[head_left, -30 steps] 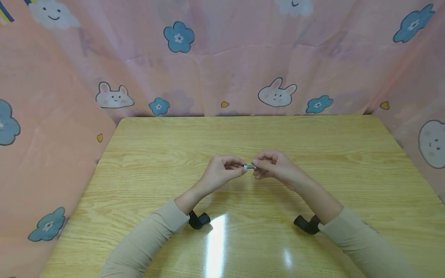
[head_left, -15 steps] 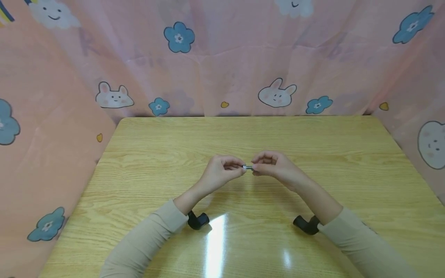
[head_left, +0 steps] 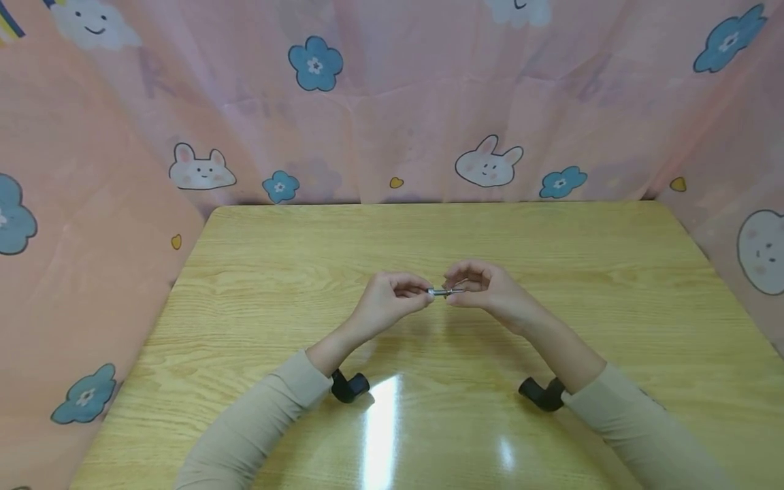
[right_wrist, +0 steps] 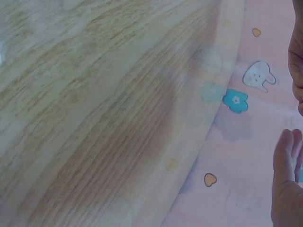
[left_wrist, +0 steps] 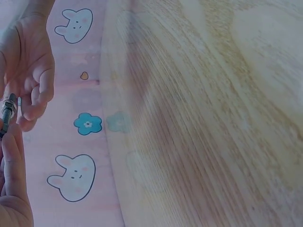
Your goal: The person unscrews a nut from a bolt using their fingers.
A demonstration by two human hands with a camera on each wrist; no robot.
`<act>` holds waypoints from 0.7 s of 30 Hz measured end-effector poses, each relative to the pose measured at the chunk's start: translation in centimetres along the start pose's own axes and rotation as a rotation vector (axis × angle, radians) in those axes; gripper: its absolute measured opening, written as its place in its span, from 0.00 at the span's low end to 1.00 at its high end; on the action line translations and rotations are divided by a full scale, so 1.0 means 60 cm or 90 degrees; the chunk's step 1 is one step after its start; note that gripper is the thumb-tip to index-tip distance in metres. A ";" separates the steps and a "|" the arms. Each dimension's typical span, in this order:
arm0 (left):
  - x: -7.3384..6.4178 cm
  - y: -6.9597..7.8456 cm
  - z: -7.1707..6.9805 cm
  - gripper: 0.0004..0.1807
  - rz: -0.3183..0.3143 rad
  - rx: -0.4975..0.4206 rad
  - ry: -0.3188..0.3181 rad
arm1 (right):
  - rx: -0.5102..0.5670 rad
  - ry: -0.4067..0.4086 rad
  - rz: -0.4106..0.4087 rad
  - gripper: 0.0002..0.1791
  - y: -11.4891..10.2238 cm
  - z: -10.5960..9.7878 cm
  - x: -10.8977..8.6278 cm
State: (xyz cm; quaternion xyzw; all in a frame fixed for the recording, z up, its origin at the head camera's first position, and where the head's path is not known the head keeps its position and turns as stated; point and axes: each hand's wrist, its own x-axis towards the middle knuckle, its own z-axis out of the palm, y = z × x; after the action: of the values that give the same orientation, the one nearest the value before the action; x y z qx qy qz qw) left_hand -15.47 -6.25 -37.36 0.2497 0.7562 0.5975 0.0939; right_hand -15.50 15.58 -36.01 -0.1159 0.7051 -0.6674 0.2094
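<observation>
My left hand (head_left: 392, 299) pinches a small metal bolt (head_left: 438, 292) by its left end, between thumb and fingertips, above the table. In the left wrist view the bolt's thread shows, with a nut (left_wrist: 8, 105) on it near the far end. Around that end, my right hand (head_left: 490, 292) has its thumb and fingers parted, and the bolt's tip shows between them. The right palm (left_wrist: 28, 61) faces the left wrist camera, fingers loosely bent. In the right wrist view, both the right hand (right_wrist: 286, 175) and left hand (right_wrist: 297, 66) are cut off by the frame edge; the bolt is out of sight.
Below the hands lies a wood-grain table (head_left: 294, 245) with a bright light reflection near its front. A pink printed cloth (head_left: 392, 102) hangs behind and along both sides. Black wrist mounts (head_left: 350, 386) sit under both cuffs.
My right fingers pinched around the bolt's right end earlier; they have spread apart and lifted slightly, exposing more of the bolt. My left hand has stayed in place.
</observation>
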 end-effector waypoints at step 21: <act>0.001 -0.001 0.002 0.07 0.011 -0.005 0.006 | 0.008 0.000 0.014 0.10 -0.001 0.003 0.003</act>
State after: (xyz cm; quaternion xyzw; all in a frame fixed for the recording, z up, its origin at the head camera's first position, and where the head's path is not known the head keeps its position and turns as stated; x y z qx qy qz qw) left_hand -15.51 -6.16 -37.46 0.2533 0.7520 0.6024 0.0863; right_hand -15.58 15.35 -35.95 -0.1067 0.7023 -0.6695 0.2171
